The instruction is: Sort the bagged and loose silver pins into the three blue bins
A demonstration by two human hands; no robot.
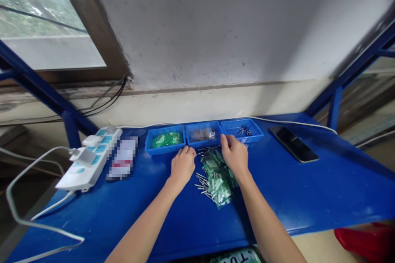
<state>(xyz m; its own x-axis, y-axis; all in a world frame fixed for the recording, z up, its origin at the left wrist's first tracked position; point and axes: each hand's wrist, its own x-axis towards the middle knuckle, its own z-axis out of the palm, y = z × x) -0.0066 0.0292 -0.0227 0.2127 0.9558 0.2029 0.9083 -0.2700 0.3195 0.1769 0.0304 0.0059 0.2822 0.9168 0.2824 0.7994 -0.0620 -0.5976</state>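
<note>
Two bare forearms reach in over a blue table (308, 197), below whose near edge a green plate (236, 257) with white letters is partly cut off; "TU" seems readable. The left hand (184, 164) has its fingers curled together just in front of the blue trays. A thin pin shows at its fingertips, but whether it is pinched cannot be told. The right hand (235, 152) is bent, thumb and forefinger close together, near the gap between the middle and right trays; what it holds, if anything, is hidden.

Between the hands lies one loose heap of small green bags (220, 191), too jumbled to count, with many metal pins (205, 186) fanned along its left side. The right hand and wrist block part of the heap.

Three trays stand in a row behind: the left tray (166, 151) holds green bags, the middle tray (205, 144) clear pieces, the right tray (256, 136) a few pins. To the right lies one black phone (293, 144); to the left, one pale packet (123, 158), its print blurred, with a red band, and one white power strip (77, 176) carrying at least two plugs (84, 157). A red object (367, 240) shows at lower right.
</note>
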